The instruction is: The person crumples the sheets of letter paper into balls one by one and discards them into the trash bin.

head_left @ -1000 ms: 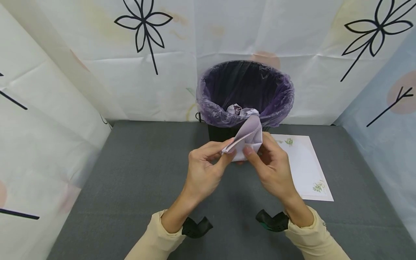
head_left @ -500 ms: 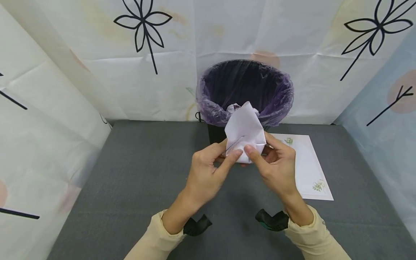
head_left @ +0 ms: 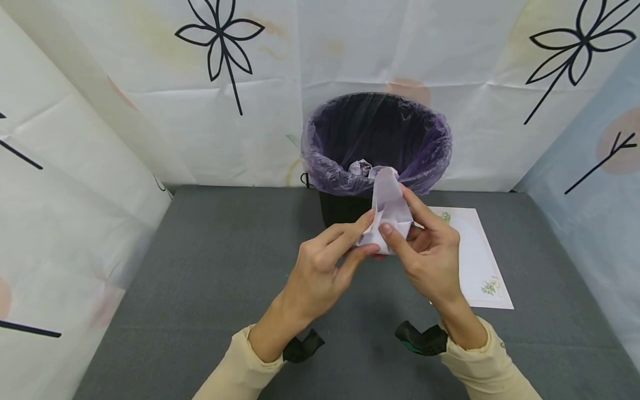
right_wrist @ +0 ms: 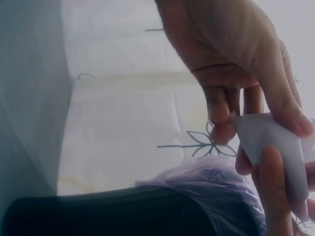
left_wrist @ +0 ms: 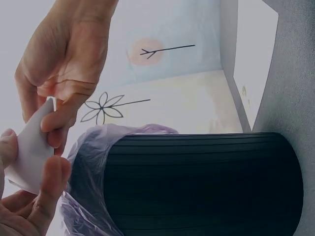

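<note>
Both forearms come in from the bottom and angle toward each other, hands up off the table (head_left: 220,266) and nearly meeting in the middle. They've got a folded bit of paper (head_left: 391,214) between them, right in front of the bin (head_left: 341,208). Left hand (head_left: 320,266) is pinching its left side, thumb low and fingertips a bit higher. Right hand (head_left: 432,255) grips the other side, thumb pressed on the near face, fingers curled behind. There's a flat sheet (head_left: 477,261) on the table, partly hidden by the right hand.
</note>
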Motion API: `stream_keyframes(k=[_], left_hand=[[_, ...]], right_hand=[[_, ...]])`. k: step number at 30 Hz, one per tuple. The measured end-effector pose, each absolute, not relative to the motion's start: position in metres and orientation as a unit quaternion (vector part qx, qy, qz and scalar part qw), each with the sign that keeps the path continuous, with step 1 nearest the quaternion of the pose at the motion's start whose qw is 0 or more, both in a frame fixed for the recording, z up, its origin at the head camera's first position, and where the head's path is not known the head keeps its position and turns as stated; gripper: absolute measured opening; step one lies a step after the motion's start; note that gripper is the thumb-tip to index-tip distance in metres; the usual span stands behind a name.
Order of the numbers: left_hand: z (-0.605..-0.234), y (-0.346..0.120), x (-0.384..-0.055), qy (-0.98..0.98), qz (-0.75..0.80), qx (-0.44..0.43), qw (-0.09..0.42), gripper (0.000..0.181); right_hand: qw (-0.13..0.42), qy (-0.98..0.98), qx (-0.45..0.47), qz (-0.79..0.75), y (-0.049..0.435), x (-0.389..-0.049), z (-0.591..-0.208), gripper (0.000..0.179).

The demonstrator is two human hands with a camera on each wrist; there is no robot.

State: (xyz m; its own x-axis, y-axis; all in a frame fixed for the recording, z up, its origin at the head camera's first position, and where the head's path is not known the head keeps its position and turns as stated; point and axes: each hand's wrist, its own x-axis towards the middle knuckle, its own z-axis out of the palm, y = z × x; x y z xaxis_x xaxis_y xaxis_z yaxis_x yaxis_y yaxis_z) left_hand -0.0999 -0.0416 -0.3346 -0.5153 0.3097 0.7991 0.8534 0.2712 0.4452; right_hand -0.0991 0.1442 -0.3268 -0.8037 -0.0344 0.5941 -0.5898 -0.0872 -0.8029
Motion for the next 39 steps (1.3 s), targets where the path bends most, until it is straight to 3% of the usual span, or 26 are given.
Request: stream_keyframes(k=[9,16,26,32,39], left_hand=[[-0.334,-0.044,-0.103,-0.732,-0.455,-0.404,0.306,0.034],[-0.334,-0.047,-0.105,-0.737,-0.466,-0.411,0.265,0.034],[-0.329,-0.048,-0.100,-0.725,-0.540,-0.357,0.234,0.051],[-0.327,-0.054,-0.102,-0.698,-0.589,-0.372,0.169,0.071],[-0.327,-0.057,-0.108,-0.657,-0.613,-0.410,0.154,0.042]], right_hand=[[0.142,-0.644,0.304,0.687,0.147,-0.099,-0.327,0.049],[0.115,-0.661,0.340,0.659,0.151,-0.099,-0.322,0.061],[0.108,-0.650,0.390,0.643,0.157,-0.104,-0.320,0.062],[0.109,-0.660,0.401,0.626,0.162,-0.106,-0.320,0.058],[0.131,-0.670,0.401,0.611,0.164,-0.107,-0.322,0.040]])
